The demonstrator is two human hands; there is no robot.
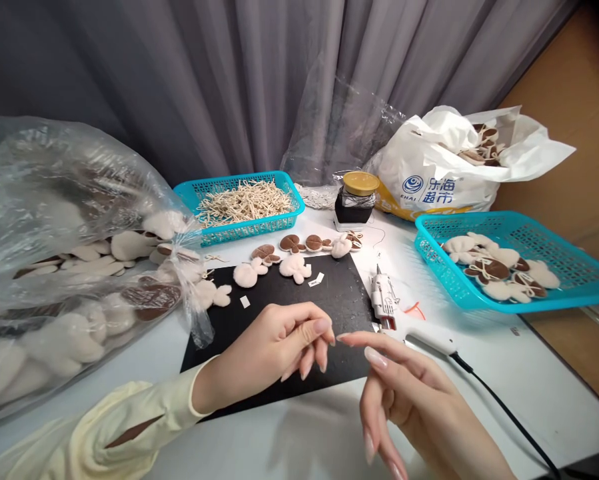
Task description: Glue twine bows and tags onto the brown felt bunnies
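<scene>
My left hand [289, 340] is over the black mat [346, 300], its thumb pressed against the curled fingers. Whatever may be in that pinch is too small or hidden to make out. Beside it my right hand [409, 393] has its fingers apart, and the index fingertip comes close to the left fingertips. Nothing shows in the right hand. Beyond the hands lies a row of small plush pieces, among them a white one [295, 268] on the mat and a brown one [265, 254]. White paper slips [244, 302] lie near them.
A white hot glue gun [384, 300] with a black cord [509, 407] lies at right. Blue baskets hold cream cord bows [249, 202] and plush pieces [489, 270]. A clear bag [79, 287] of plush fills the left. Behind stand a gold-lidded jar [360, 183] and a white bag [439, 160].
</scene>
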